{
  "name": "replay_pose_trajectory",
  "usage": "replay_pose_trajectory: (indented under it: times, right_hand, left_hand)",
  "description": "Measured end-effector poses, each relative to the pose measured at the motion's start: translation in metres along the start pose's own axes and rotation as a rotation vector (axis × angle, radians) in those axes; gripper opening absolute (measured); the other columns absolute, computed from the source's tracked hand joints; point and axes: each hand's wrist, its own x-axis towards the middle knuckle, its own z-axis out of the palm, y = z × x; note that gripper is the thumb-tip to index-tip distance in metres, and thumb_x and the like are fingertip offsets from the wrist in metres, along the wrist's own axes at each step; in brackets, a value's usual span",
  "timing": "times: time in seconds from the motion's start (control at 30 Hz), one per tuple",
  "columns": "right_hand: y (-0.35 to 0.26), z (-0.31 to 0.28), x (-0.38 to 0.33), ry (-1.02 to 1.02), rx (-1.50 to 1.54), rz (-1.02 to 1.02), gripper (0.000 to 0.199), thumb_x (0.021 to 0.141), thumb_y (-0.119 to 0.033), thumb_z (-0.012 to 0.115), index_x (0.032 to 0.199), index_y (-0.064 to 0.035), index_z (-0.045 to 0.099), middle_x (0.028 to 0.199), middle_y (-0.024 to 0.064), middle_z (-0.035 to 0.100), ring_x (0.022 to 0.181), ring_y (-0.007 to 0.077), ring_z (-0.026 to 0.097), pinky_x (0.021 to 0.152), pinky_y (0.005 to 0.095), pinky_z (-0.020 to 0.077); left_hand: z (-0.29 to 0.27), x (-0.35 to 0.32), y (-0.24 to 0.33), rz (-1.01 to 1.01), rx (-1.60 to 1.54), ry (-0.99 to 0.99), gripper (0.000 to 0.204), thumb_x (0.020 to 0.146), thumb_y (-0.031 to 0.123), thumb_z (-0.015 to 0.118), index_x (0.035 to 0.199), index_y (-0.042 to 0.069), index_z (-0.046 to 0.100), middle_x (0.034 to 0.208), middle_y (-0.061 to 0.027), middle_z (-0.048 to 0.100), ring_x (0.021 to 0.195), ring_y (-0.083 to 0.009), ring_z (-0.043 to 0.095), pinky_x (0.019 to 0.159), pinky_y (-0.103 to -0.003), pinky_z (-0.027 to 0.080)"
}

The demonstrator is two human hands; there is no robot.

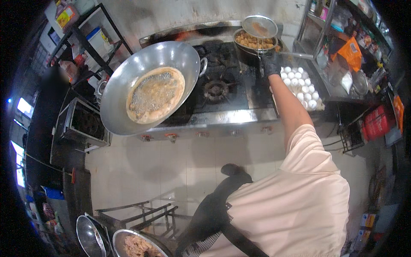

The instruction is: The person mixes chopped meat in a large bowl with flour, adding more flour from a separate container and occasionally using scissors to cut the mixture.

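Observation:
My right arm reaches to the far right of the stove. Its black-gloved hand (269,64) is closed round the handle of a round mesh skimmer (259,27). The skimmer's head is above the far part of a metal bowl (236,44) of browned fried pieces (252,41). White eggs (299,82) lie in a tray just right of my wrist. A large steel wok (115,96) sits on the left of the stove, with bubbling oil (156,94) in it. My left hand does not show clearly; a dark shape at the lower picture edge cannot be made out.
A bare burner (215,88) lies between wok and bowl. At the lower left are a bowl of pale raw meat pieces (139,247), a dark metal pan (90,235) and a black metal frame (150,214). Loaded shelves (100,55) flank the stove.

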Motion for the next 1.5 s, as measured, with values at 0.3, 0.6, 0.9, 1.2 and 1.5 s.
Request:
replay_pose_trajectory:
  times: [0.3, 0.6, 0.9, 1.2, 1.5]
  right_hand:
    - [0.016, 0.043, 0.067, -0.036, -0.292, 0.097, 0.079, 0.062, -0.039, 0.077, 0.124, -0.0026, 0.045, 0.123, 0.0205, 0.053, 0.111, 0.0354, 0.053, 0.093, 0.0415, 0.0435]
    - [0.066, 0.057, 0.094, -0.059, 0.025, -0.053, 0.051, 0.070, -0.015, 0.067, 0.118, -0.0045, 0.055, 0.115, 0.0180, 0.059, 0.111, 0.0317, 0.054, 0.094, 0.0360, 0.0423]
    - [0.072, -0.003, 0.107, -0.192, -0.453, -0.226, 0.028, 0.077, -0.011, 0.057, 0.104, -0.0048, 0.062, 0.094, 0.0185, 0.064, 0.085, 0.0306, 0.062, 0.075, 0.0386, 0.0481]
    - [0.052, -0.063, 0.108, 0.081, -0.104, 0.040, 0.028, 0.082, -0.025, 0.056, 0.095, -0.0009, 0.060, 0.100, 0.0266, 0.059, 0.093, 0.0401, 0.058, 0.078, 0.0441, 0.0470]
    - [0.058, -0.049, 0.105, -0.024, -0.386, 0.075, 0.038, 0.081, -0.026, 0.057, 0.110, -0.0018, 0.055, 0.109, 0.0260, 0.058, 0.105, 0.0405, 0.055, 0.087, 0.0458, 0.0445]
  left_hand:
    - [0.018, 0.011, 0.090, -0.011, -0.029, 0.001, 0.082, 0.073, 0.029, 0.068, 0.136, -0.001, 0.026, 0.137, -0.0167, 0.036, 0.124, -0.0301, 0.038, 0.101, -0.037, 0.034]
    - [0.026, 0.035, 0.124, 0.026, -0.003, -0.039, 0.076, 0.075, 0.028, 0.066, 0.135, -0.001, 0.028, 0.135, -0.0165, 0.038, 0.123, -0.0298, 0.039, 0.101, -0.037, 0.034]
    - [0.036, 0.060, 0.140, 0.089, -0.010, -0.075, 0.071, 0.077, 0.028, 0.065, 0.133, -0.001, 0.031, 0.133, -0.0164, 0.040, 0.121, -0.0295, 0.040, 0.100, -0.037, 0.034]
    - [0.039, 0.066, 0.137, 0.115, -0.023, -0.083, 0.066, 0.078, 0.027, 0.063, 0.131, -0.001, 0.034, 0.130, -0.0162, 0.042, 0.119, -0.0292, 0.042, 0.100, -0.037, 0.034]
    - [0.032, 0.062, 0.128, 0.112, -0.025, -0.070, 0.061, 0.080, 0.026, 0.062, 0.129, -0.001, 0.037, 0.128, -0.0161, 0.044, 0.117, -0.0290, 0.043, 0.100, -0.037, 0.034]
